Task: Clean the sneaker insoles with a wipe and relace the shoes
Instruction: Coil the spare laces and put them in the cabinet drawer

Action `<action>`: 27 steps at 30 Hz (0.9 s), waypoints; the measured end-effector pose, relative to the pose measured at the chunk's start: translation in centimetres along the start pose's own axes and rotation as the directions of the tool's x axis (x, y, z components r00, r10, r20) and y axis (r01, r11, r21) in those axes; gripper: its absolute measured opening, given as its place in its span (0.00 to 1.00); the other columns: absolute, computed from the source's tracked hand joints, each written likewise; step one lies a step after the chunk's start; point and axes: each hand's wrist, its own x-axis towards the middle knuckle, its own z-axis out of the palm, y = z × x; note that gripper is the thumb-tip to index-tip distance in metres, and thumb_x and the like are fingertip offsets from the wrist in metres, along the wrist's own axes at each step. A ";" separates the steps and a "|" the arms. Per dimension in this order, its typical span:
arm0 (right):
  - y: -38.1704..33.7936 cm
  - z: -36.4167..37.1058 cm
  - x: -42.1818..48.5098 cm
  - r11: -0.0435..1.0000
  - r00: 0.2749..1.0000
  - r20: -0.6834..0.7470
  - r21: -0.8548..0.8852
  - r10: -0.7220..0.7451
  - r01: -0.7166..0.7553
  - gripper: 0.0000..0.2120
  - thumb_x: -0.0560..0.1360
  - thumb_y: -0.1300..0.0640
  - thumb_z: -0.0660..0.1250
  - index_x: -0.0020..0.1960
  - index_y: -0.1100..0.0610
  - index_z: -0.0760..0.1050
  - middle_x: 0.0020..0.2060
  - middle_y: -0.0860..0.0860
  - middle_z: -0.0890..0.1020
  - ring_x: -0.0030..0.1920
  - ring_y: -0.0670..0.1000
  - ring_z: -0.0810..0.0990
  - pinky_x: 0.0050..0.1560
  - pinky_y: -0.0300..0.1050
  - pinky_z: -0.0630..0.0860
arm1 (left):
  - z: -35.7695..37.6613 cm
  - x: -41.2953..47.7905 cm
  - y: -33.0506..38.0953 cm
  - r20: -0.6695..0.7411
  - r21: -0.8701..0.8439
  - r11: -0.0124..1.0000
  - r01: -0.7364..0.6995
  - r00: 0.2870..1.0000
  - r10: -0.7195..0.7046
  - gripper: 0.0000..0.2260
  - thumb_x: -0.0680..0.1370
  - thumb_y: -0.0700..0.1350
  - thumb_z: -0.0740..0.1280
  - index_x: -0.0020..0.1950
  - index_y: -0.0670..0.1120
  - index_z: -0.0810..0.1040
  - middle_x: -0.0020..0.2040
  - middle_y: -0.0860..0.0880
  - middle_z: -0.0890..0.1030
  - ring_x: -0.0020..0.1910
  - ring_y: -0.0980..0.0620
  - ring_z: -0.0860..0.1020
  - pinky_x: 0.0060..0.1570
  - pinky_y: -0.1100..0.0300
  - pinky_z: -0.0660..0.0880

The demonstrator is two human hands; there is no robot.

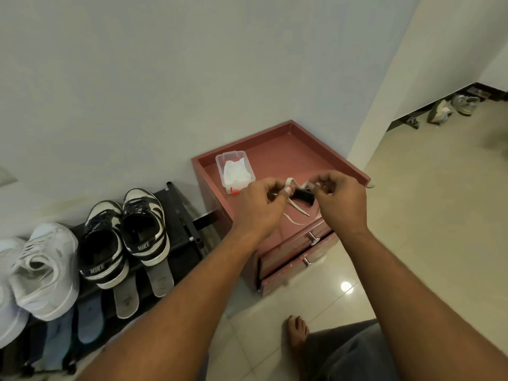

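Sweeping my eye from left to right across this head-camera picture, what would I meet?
A white lace-up sneaker → pair of black-and-white sneakers → left hand → flat white shoelace pinched between the hands → right hand → worn grey shoes by the far wall.

Head view. The left forearm and the right forearm, both bare, are extended forward from the lower edge and angled toward each other. The left hand and the right hand are held side by side with backs turned up, a small gap left between them. The fingers of each are curled inward, and a white lace is pinched by both. A bare foot is seen below.
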 end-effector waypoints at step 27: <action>-1.7 7.5 3.5 0.510 0.704 0.676 0.537 0.216 -0.672 0.13 0.85 0.51 0.63 0.50 0.57 0.82 0.40 0.50 0.86 0.42 0.48 0.85 0.48 0.42 0.81 | -1.5 3.3 -6.3 -0.092 -0.087 0.980 0.180 0.978 -0.187 0.08 0.86 0.44 0.66 0.62 0.50 0.82 0.56 0.55 0.85 0.52 0.54 0.84 0.51 0.55 0.83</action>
